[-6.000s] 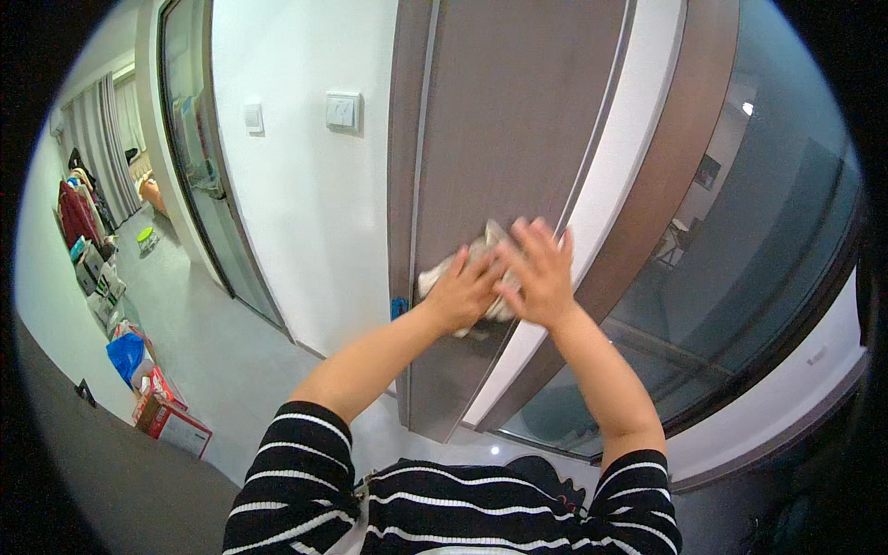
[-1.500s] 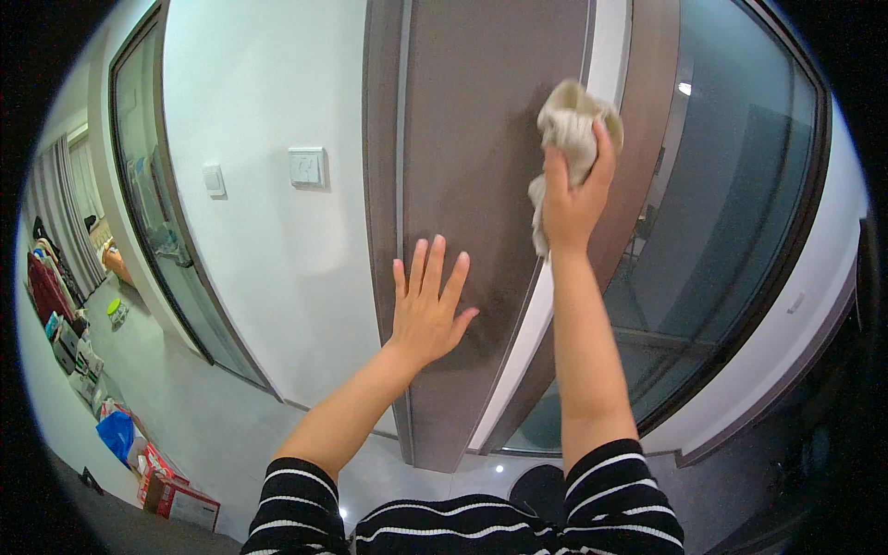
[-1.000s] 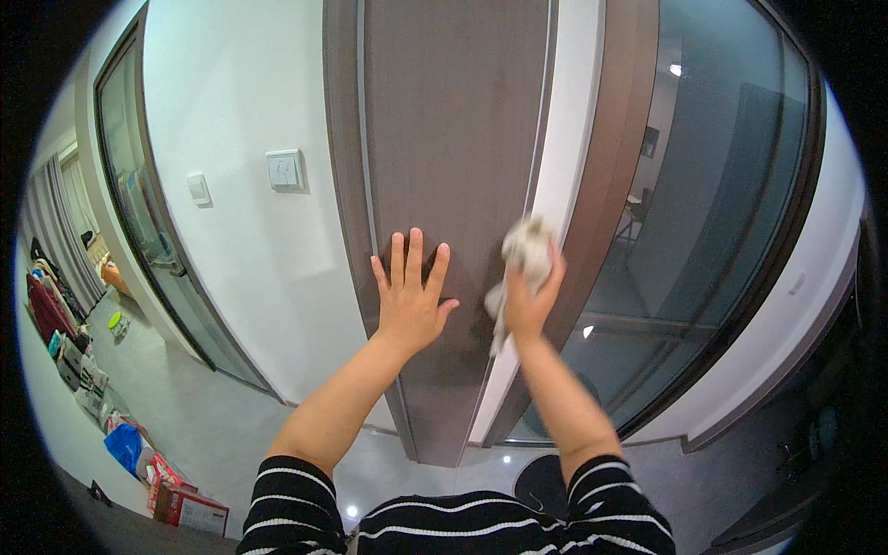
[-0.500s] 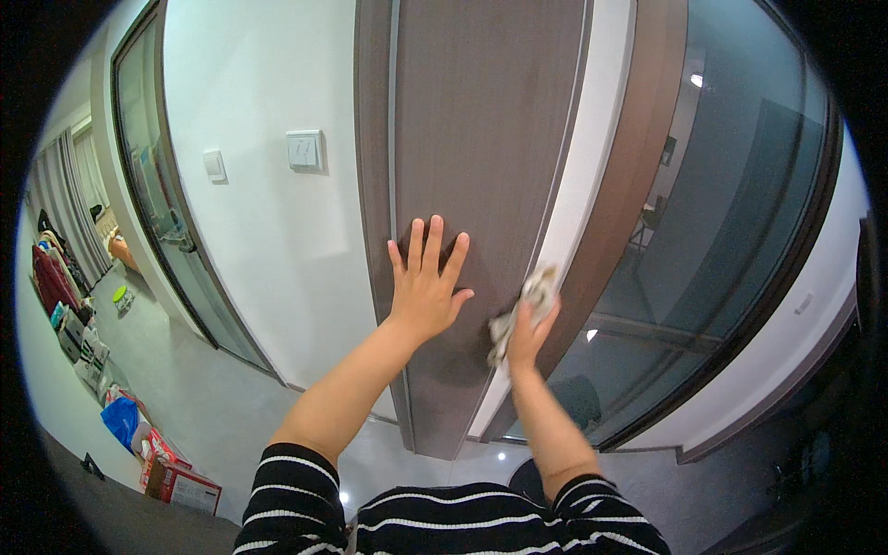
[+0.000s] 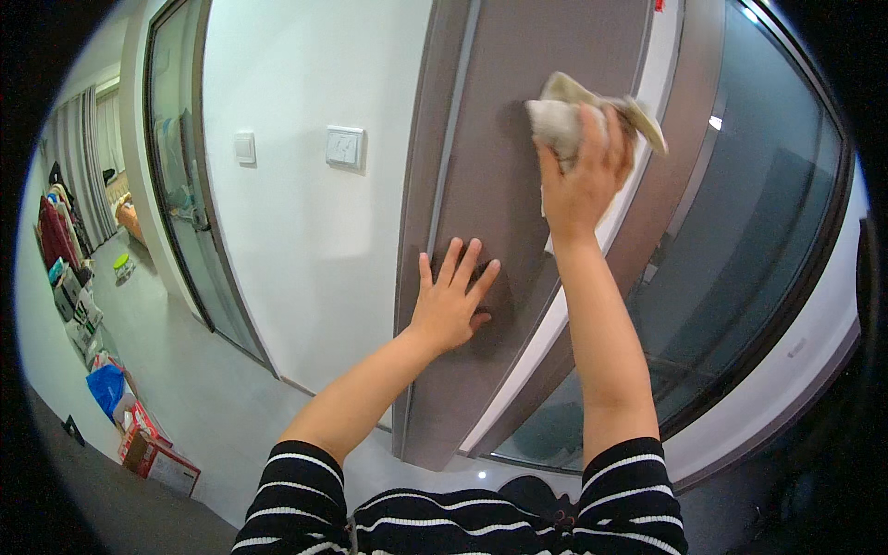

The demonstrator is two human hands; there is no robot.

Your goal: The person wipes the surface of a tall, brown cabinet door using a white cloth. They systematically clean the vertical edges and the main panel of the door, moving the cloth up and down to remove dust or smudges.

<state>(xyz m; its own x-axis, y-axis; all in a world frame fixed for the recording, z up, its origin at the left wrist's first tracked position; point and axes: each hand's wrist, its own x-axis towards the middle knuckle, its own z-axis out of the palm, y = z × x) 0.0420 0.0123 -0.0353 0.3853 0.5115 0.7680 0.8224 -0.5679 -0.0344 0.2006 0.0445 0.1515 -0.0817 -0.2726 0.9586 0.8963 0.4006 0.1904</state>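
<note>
A tall grey-brown door panel stands in front of me. My left hand lies against its lower part with the fingers spread and nothing in it. Higher up and to the right, my right hand grips a crumpled beige cloth. The cloth is near the panel's right edge, with one corner sticking out past my fingers. Its outline is slightly blurred. My fingers cover part of it.
Right of the panel are a white strip and a dark-framed glass door. On the left, a white wall carries two switches, beside another glass door. Boxes and bags line the far-left floor.
My right hand has moved up along the panel with the cloth, from beside its lower right edge. My left hand stays spread on the panel. The view has shifted slightly.
</note>
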